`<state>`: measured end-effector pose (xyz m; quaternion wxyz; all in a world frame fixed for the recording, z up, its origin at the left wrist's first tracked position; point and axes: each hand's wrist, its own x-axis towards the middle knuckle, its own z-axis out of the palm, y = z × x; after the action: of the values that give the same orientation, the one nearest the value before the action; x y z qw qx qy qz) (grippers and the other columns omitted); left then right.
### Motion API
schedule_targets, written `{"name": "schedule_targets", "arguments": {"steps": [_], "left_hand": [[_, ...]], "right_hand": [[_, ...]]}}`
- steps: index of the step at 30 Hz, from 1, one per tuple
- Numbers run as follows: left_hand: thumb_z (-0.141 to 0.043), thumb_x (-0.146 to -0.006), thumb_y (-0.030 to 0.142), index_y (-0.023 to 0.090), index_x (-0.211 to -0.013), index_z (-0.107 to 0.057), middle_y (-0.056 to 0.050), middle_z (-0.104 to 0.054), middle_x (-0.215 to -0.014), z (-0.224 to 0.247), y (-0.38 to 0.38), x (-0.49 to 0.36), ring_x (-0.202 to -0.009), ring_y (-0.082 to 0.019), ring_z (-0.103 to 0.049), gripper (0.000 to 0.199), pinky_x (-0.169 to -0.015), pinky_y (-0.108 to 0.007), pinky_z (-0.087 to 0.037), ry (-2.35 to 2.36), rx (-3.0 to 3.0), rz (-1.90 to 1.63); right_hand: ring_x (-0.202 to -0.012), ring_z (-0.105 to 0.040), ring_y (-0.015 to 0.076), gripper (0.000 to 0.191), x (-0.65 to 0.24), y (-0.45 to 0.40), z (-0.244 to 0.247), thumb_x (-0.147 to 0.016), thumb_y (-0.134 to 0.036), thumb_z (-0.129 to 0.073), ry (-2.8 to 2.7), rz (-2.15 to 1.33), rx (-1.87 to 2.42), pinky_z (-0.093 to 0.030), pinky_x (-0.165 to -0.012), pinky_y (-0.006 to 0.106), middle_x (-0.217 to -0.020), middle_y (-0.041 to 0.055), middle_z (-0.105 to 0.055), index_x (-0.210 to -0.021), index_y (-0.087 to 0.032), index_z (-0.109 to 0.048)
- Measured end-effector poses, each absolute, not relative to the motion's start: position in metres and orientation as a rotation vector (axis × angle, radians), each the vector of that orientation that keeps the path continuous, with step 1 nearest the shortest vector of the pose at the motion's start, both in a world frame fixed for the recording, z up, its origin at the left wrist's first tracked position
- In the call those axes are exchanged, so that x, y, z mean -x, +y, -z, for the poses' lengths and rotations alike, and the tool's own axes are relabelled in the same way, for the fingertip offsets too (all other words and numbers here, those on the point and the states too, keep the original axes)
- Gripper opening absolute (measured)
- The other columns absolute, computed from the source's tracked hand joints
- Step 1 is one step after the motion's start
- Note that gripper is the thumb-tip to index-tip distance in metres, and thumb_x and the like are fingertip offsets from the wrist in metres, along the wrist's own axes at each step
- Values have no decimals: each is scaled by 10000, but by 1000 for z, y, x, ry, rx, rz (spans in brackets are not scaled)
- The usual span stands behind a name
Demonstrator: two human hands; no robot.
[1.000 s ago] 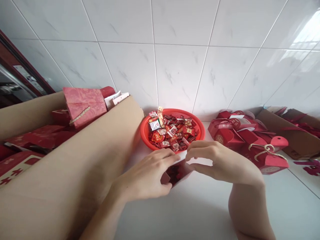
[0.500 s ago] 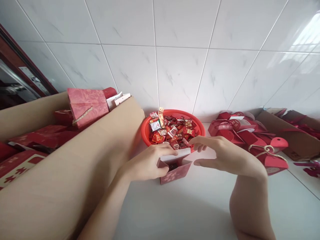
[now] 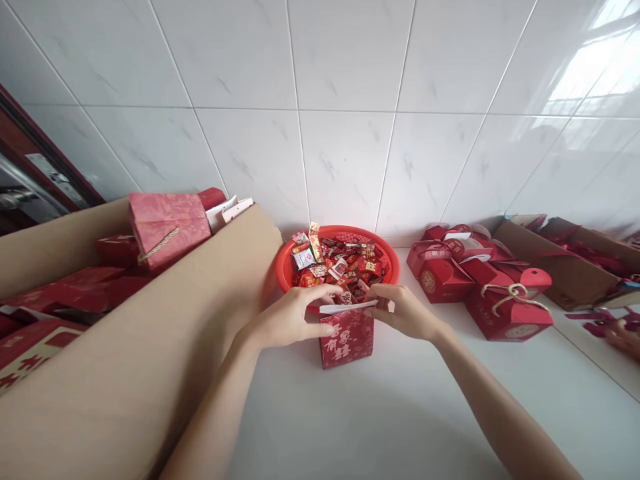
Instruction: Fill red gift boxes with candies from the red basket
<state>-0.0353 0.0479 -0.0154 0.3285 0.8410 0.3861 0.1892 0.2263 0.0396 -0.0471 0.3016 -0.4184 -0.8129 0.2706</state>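
A small red gift box [image 3: 349, 341] with pale lettering stands upright on the white tabletop, its white-lined top edges drawn close together. My left hand [image 3: 293, 319] grips its upper left side, thumb on the front face and fingers behind. At the upper right corner, my right hand [image 3: 403, 310] pinches the rim between thumb and fingers. Right behind the box sits a red plastic basket [image 3: 393, 259] of wrapped candies [image 3: 345, 263]. The inside of the gift box is hidden.
On the left is a large cardboard box [image 3: 200, 300] of red gift boxes. Several closed red boxes [image 3: 507, 300], one tied with cord, stand at right. Beyond them is another cardboard box [image 3: 565, 267]. Another person's hand [image 3: 625, 339] shows at the right edge, by purple ribbon.
My right hand has come down and in to take the gift box's rim. The box's open top has been drawn together, and its front now faces me. Another person's hand has appeared at right.
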Motion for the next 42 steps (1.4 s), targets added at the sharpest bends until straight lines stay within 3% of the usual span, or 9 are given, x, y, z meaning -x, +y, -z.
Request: {"name": "schedule_targets", "arguments": {"steps": [3,10,14,21,26,29,37,42], "left_hand": [[-634,-878,256,252,-1160,-707,-4,-742,-1171,19,51,34,-1092,-221,-685,291,-948,-300,-540,1029,-2238,-532],[-608,-895,274,238,-1047,-692,7,-745,-1085,28,53,23,-1013,-183,-686,178,-915,-274,-542,946,-2236,-687],[-590,-874,208,220,-911,-696,11,-752,-971,31,54,18,-909,-165,-690,112,-865,-260,-544,915,-2263,-662],[-630,-835,189,236,-967,-726,4,-744,-999,28,53,25,-925,-172,-682,169,-879,-267,-531,872,-2353,-551],[-601,-894,277,232,-942,-739,-18,-740,-977,25,50,25,-911,-177,-682,153,-868,-278,-536,850,-2343,-499],[-576,-904,275,244,-1038,-722,-15,-743,-1064,27,49,20,-1017,-196,-681,200,-929,-296,-539,891,-2291,-538],[-612,-888,282,251,-1251,-625,-26,-714,-1186,22,41,17,-1032,-189,-702,365,-956,-310,-559,907,-2244,-635],[-589,-926,318,236,-1171,-680,-37,-718,-1189,3,30,26,-1077,-197,-687,274,-982,-303,-553,936,-2350,-796]], "right_hand": [[-637,-567,132,107,-226,35,63,-901,-287,-593,-2014,-719,1044,-481,-627,269,-774,10,-637,-844,-197,-605],[-631,-568,130,181,-223,28,83,-903,-386,-602,-1688,-732,1033,-485,-587,266,-863,31,-670,-929,-207,-617],[-613,-571,132,251,-225,20,83,-871,-446,-648,-1693,-876,1040,-494,-600,272,-795,18,-671,-913,-199,-635],[-659,-570,141,394,-222,12,82,-915,-547,-573,-1659,-978,1069,-482,-593,250,-753,31,-648,-917,-175,-701],[-648,-550,133,371,-218,9,94,-922,-520,-572,-1648,-872,1107,-475,-587,243,-771,33,-660,-964,-182,-721],[-616,-532,124,329,-218,4,94,-943,-479,-551,-1677,-807,1113,-464,-561,241,-792,34,-678,-993,-198,-715],[-560,-521,135,322,-255,-14,66,-911,-470,-599,-1702,-680,1167,-437,-481,256,-692,39,-654,-793,-185,-691],[-455,-448,119,318,-296,-23,61,-832,-508,-680,-1379,-443,1320,-381,-422,261,-564,-14,-544,-808,-191,-676]]}}
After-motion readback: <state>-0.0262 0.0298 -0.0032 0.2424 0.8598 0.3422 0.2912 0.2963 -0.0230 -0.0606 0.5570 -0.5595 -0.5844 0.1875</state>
